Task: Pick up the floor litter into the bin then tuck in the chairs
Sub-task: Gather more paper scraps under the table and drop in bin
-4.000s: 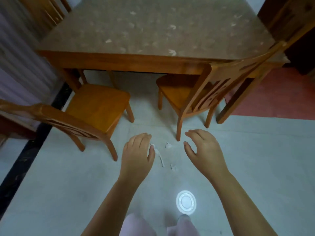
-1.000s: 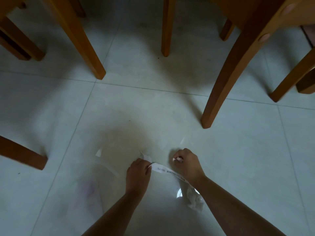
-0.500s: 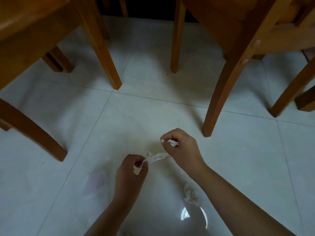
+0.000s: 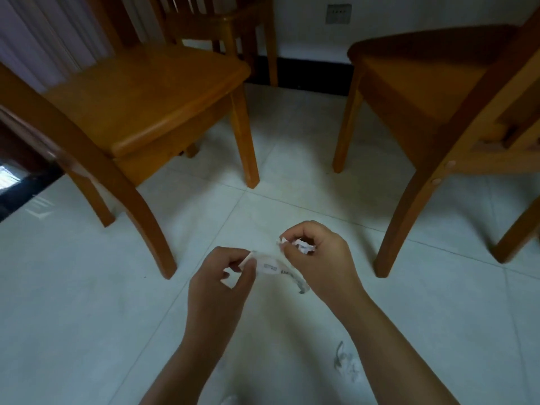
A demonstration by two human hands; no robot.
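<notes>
A long white paper strip (image 4: 273,266) with small print stretches between both hands, lifted off the pale tiled floor. My left hand (image 4: 217,280) pinches its left end. My right hand (image 4: 320,258) pinches the other end and also holds a small crumpled paper scrap (image 4: 304,246) in its fingers. Another crumpled white tissue (image 4: 346,365) lies on the floor beside my right forearm. Two wooden chairs stand ahead: one at the left (image 4: 146,92), one at the right (image 4: 432,83), both pulled out. No bin is in view.
A third wooden chair (image 4: 216,21) stands at the back by the white wall, which has a socket plate (image 4: 338,13). A curtain (image 4: 43,33) hangs at the far left. A dark floor strip (image 4: 26,188) runs along the left. Bare tiles lie between the chairs.
Both hands have risen from the floor with the paper strip held between them. The view has tilted up, now showing chair seats and the back wall.
</notes>
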